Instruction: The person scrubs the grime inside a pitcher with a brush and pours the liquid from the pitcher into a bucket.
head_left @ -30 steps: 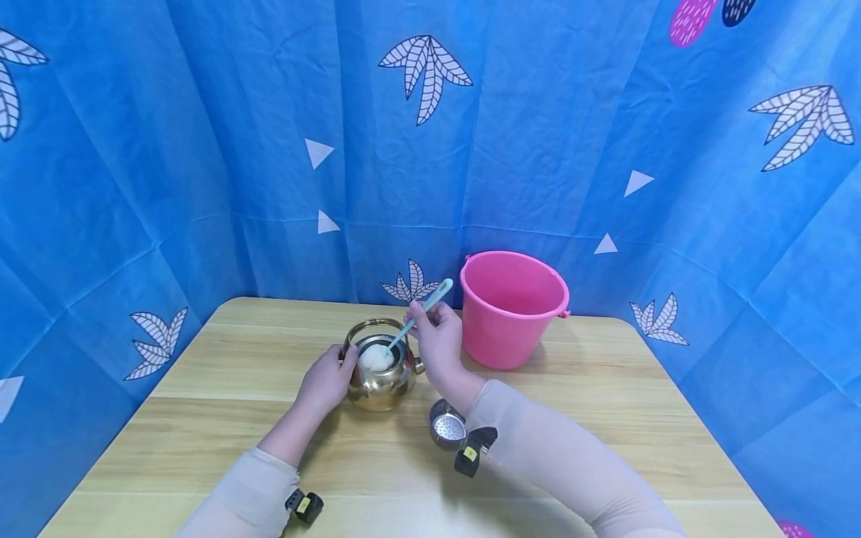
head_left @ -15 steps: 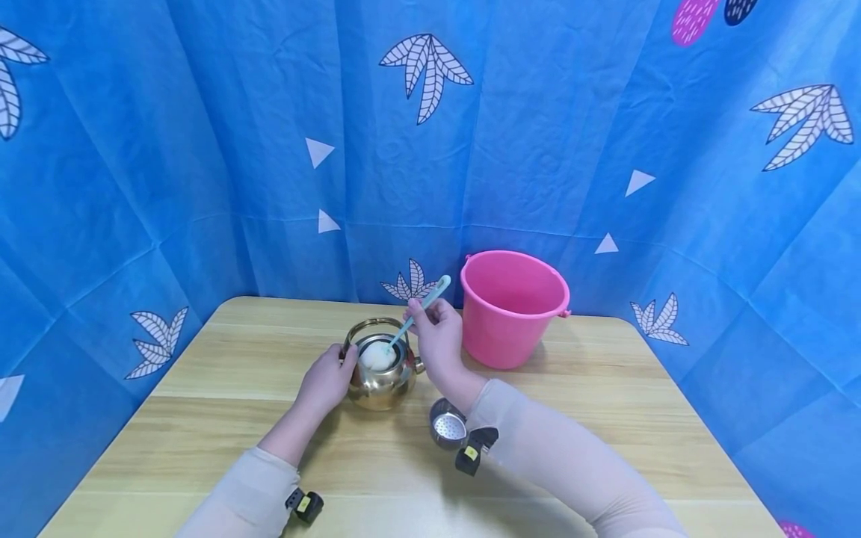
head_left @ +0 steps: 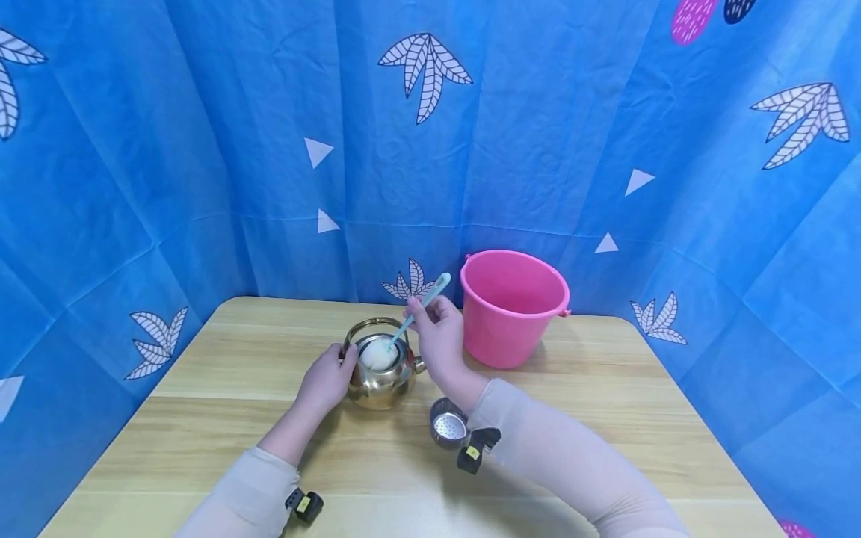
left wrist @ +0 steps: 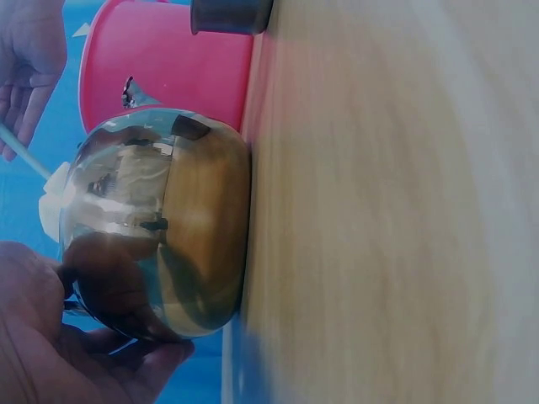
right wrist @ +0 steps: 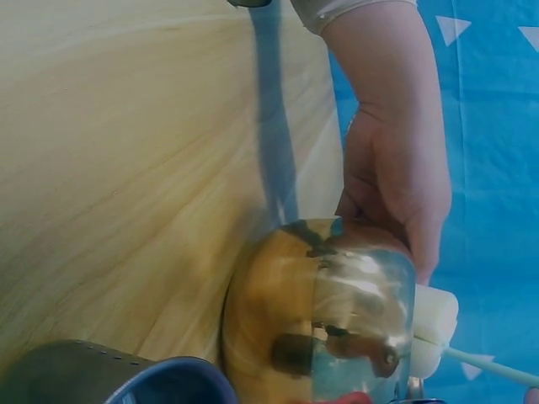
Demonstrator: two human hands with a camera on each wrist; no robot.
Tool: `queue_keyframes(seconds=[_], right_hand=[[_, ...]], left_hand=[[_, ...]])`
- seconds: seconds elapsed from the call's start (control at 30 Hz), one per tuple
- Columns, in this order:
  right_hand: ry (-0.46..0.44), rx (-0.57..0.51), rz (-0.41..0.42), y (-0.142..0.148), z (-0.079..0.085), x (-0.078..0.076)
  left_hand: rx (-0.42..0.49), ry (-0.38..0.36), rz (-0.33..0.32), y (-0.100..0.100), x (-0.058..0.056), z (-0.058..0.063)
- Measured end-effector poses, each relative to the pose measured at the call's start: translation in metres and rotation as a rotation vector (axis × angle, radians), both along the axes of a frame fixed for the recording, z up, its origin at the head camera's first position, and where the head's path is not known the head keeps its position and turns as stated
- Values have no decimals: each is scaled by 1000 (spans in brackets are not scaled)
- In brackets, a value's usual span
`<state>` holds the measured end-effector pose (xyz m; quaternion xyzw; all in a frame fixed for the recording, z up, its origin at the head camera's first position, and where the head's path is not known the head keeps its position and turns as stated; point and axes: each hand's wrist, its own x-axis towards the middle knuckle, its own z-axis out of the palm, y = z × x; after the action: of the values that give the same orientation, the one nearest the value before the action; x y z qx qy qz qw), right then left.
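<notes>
A shiny gold teapot (head_left: 381,394) stands upright on the wooden table, its lid off and its hoop handle raised. My left hand (head_left: 326,379) grips the pot's left side near the foot of that hoop, fingers bent around the body in the left wrist view. With my right hand (head_left: 440,340) I pinch the thin pale green handle of a sponge brush (head_left: 439,285). Its white sponge head (head_left: 379,356) sits in the pot's mouth, partly poking above the rim in the right wrist view (right wrist: 434,328). How deep the sponge reaches is hidden.
Under my right forearm, a metal tea strainer (head_left: 448,427) with a perforated base lies on its side. A pink bucket (head_left: 501,340) stands behind and right of the teapot. Blue patterned curtain (head_left: 525,149) encloses the table (head_left: 222,418) at the back and sides.
The brush handle's top has shifted slightly left and up, and the sponge head a little to the right. My left hand and the teapot stay in place.
</notes>
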<state>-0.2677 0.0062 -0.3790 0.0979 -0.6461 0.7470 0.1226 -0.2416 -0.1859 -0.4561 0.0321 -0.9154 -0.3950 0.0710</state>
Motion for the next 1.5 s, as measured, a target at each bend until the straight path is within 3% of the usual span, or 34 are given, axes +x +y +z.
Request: queue_keyframes(seconds=[0.5,0.73,1.5], right_hand=[[22,35,-8,4,11,2],[81,37,-23,7,14,4],[180,-64,-20,19,31,10]], left_hand=[[-16,17,4,1,0,1],[-4,10,5,1,0,1],[-5,2,5,0,0,0]])
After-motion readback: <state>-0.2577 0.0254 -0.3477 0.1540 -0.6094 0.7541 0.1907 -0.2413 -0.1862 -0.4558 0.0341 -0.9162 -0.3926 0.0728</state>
